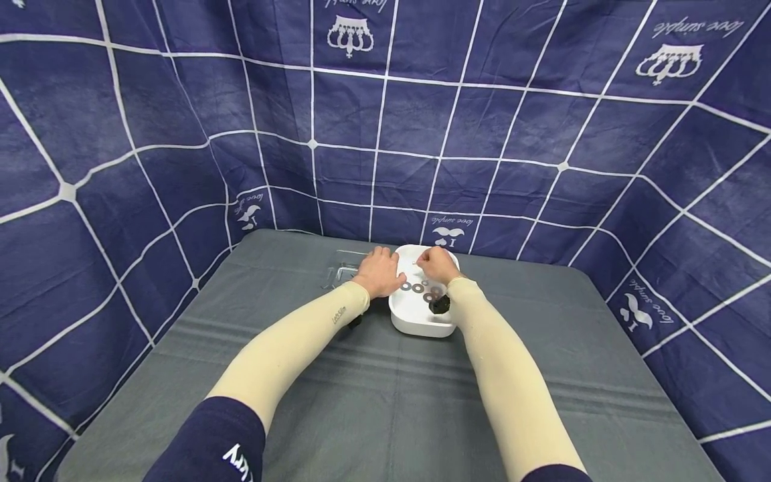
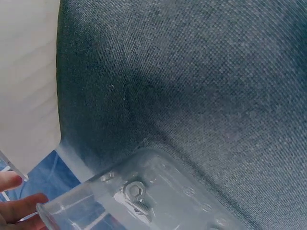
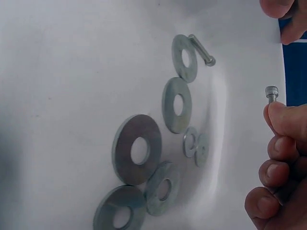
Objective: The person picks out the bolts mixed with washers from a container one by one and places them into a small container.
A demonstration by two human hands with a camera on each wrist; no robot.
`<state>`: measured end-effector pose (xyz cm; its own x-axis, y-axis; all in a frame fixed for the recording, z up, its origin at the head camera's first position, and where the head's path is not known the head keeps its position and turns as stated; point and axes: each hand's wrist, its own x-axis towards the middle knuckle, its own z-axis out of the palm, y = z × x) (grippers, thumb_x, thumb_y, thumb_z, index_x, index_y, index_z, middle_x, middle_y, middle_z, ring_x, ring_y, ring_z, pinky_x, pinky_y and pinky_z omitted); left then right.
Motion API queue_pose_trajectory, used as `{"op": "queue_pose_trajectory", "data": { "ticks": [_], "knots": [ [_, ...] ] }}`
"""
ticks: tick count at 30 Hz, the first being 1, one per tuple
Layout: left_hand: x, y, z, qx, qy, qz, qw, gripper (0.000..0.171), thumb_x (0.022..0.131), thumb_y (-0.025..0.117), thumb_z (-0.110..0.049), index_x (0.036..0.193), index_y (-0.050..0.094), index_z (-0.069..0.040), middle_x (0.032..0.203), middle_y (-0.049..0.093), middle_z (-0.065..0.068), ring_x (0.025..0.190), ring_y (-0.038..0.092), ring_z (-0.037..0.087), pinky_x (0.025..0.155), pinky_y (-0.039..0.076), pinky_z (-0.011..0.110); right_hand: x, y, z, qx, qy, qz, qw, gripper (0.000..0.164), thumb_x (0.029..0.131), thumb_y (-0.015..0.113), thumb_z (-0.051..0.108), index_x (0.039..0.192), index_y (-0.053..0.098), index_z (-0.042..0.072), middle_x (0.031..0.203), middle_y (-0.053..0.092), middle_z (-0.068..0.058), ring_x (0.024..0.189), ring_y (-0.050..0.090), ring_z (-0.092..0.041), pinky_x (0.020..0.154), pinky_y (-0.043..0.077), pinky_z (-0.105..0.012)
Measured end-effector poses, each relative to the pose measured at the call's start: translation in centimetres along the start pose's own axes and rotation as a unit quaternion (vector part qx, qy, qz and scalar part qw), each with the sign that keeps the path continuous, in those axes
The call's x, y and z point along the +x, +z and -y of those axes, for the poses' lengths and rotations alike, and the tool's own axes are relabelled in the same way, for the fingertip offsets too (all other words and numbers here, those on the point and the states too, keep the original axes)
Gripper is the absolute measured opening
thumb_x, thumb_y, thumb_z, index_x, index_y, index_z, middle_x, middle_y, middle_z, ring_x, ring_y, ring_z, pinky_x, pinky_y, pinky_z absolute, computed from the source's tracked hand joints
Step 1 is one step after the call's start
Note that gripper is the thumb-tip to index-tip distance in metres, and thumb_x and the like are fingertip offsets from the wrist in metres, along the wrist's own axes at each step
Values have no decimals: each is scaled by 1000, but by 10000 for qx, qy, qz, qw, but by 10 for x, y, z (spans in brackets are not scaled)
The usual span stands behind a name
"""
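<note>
My right hand (image 1: pixel 441 264) pinches a small socket-head bolt (image 3: pixel 272 93) between thumb and forefinger, its knurled head uppermost in the right wrist view. The hand is over the far right part of a white tray (image 1: pixel 421 328). Several flat metal washers (image 3: pixel 123 148), large and small, lie in the tray, beside another bolt (image 3: pixel 201 50). My left hand (image 1: pixel 379 271) rests at the tray's left rim, fingers extended forward and thumb over the tray. Close to its fingertips in the left wrist view is a clear plastic box (image 2: pixel 177 187) with a bolt and washer (image 2: pixel 134 191) inside.
Grey cloth (image 1: pixel 337 402) covers the table. A dark blue curtain with white lines (image 1: pixel 409 120) encloses the back and both sides. The clear box stands left of the tray, partly behind my left hand. A black wrist device (image 1: pixel 440 305) overlaps the tray.
</note>
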<state>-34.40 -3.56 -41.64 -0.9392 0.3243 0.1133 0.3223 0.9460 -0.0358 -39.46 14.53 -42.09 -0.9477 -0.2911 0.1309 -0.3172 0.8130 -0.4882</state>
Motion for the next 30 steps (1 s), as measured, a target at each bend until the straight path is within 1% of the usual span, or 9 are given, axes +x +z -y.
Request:
{"op": "queue_pose_trajectory", "data": {
  "ticks": [5,9,11,17,21,25,27,30],
  "knots": [
    [-2,-1,6,-31,23,-78,10000,59,101,45,-46,139,53,-1,129,56,19,125,50,34,110,41,46,2,-4,4,84,-98,-17,9999,19,94,62,14,98,76,1,92,73,-11,83,62,-22,81,50,-36],
    [-5,-3,12,-45,30,-165,9998,56,101,45,-46,133,56,-2,126,57,19,123,51,34,108,43,45,2,-7,10,143,-259,-21,9996,20,95,61,12,98,76,0,89,73,-12,80,61,-21,77,49,-33],
    [-6,-4,16,-80,13,-186,9998,56,101,44,-46,133,57,-2,126,57,19,122,51,34,107,44,45,3,-8,13,146,-304,-4,9994,21,95,60,11,100,76,-2,89,73,-12,79,61,-21,75,48,-32],
    [-11,-9,27,-169,-68,-181,9997,59,101,45,-45,142,52,-3,132,55,19,128,49,35,109,42,46,4,-11,21,142,-271,103,9995,25,98,57,12,104,75,-3,95,74,-14,80,60,-21,74,47,-31],
    [-12,-9,33,-128,-96,-186,9997,59,100,45,-44,143,52,-4,135,55,19,129,48,35,109,42,46,5,-14,25,142,-322,93,9993,25,98,57,12,104,75,-3,94,73,-13,78,59,-21,73,47,-32],
    [-14,-9,39,-25,-142,-167,9998,59,100,45,-44,144,52,-5,135,55,19,128,48,34,108,43,47,7,-15,30,88,-518,47,9986,24,98,58,12,100,75,-4,87,69,-8,75,56,-20,76,47,-34],
    [-15,-9,41,-7,-156,-179,9997,58,100,46,-44,143,52,-5,134,55,18,127,49,34,107,43,48,8,-16,33,54,-606,9,9981,23,97,59,13,95,75,-3,82,67,-7,75,56,-21,77,48,-36],
    [-17,-11,45,-4,-168,-198,9997,58,100,47,-44,142,53,-6,134,55,18,127,49,34,105,44,49,8,-17,37,67,-632,4,9980,23,97,59,14,92,74,-3,80,66,-6,76,57,-22,80,47,-39]
  ]
}}
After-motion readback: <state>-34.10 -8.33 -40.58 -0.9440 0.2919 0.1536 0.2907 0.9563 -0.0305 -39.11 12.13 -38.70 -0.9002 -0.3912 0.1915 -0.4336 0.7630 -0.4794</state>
